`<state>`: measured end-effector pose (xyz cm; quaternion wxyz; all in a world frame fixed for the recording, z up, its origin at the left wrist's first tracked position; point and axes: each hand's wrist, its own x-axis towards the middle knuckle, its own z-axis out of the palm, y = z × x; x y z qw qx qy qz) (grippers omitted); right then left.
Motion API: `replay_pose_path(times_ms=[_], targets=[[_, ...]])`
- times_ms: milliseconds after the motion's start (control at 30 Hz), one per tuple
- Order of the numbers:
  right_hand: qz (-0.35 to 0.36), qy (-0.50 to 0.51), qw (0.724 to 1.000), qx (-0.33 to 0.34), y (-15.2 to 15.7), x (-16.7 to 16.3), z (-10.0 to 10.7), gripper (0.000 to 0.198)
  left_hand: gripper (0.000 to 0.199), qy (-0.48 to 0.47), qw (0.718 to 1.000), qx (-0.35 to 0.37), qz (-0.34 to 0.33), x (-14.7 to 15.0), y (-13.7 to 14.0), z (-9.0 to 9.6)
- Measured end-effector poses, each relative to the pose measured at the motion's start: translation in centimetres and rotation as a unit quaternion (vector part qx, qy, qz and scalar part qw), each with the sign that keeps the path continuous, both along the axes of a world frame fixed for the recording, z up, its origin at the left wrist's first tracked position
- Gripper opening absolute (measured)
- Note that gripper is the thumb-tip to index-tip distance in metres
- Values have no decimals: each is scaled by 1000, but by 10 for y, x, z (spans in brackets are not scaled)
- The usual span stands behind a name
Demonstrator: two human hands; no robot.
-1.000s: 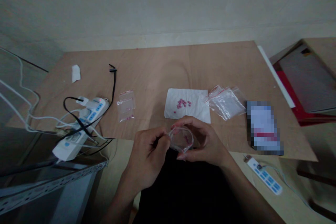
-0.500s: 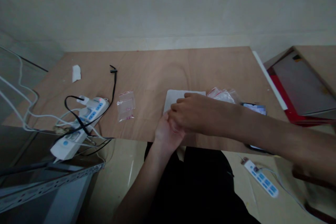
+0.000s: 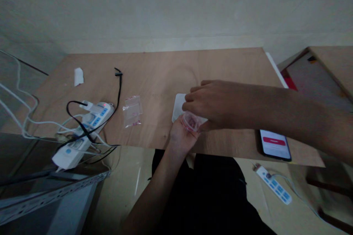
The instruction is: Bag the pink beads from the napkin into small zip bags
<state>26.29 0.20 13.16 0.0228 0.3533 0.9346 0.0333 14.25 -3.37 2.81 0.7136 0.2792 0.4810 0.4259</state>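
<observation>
My left hand [image 3: 182, 135] is closed around a small clear plastic zip bag [image 3: 191, 122], whose mouth gapes upward just in front of the table edge. Right over the bag, my right hand [image 3: 205, 102] reaches in from the right with its fingers curled down. Its thumb is close to the bag's right rim, and its fingertips are hidden, so what they hold cannot be made out. Beneath my hands lies a white flat pad [image 3: 178, 108], partly covered.
Flat clear zip bags [image 3: 132, 111] lie left of the pad on the wooden table [image 3: 154, 73]. A power strip [image 3: 82, 136] with tangled cables hangs over the left edge. A phone [image 3: 274, 145] lies at the front right. Another power strip [image 3: 273, 183] is on the floor.
My right hand has risen and shifted slightly right, off my left hand, and the bag's open mouth now shows. The right forearm has moved up, uncovering the phone and hiding the bags on the right.
</observation>
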Motion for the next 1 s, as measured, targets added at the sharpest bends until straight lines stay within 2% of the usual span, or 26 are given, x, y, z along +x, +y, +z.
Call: replay_pose_path(times_ms=[33, 100, 167, 200, 233, 267, 333, 367, 400, 500, 633, 833, 1000], targets=[[5, 40, 998, -39, 4, 14, 12, 38, 36, 41, 999, 17, -8, -1, 4, -2], [-71, 149, 985, -49, 3, 46, 23, 62, 39, 152, 986, 61, -22, -3, 14, -8], [-221, 214, 952, -7, -6, 77, 15, 71, 41, 239, 966, 99, -19, -3, 26, -15], [-300, 233, 925, 23, -13, 91, 4, 69, 41, 277, 953, 124, -16, -2, 31, -19], [-373, 248, 892, 57, -19, 102, -10, 67, 40, 326, 931, 161, -20, -1, 37, -23], [-426, 254, 865, 77, -25, 110, -26, 63, 38, 387, 898, 208, -33, 1, 42, -27], [-511, 266, 812, 92, -33, 116, -62, 60, 32, 500, 809, 299, -73, 6, 50, -34], [-523, 255, 809, 87, -36, 115, -78, 60, 29, 538, 770, 332, -92, 9, 53, -38], [-526, 241, 811, 85, -37, 112, -94, 60, 26, 557, 745, 352, -106, 11, 55, -40], [-516, 205, 830, 56, -37, 96, -129, 61, 19, 579, 710, 379, -131, 17, 59, -47], [-507, 156, 848, 19, -39, 78, -153, 67, 17, 611, 669, 397, -150, 18, 60, -51], [-532, 152, 832, 30, -40, 73, -157, 62, 21, 636, 640, 404, -150, 16, 60, -52], [-540, 156, 826, 28, -38, 73, -159, 64, 22, 625, 649, 420, -109, 13, 60, -50]])
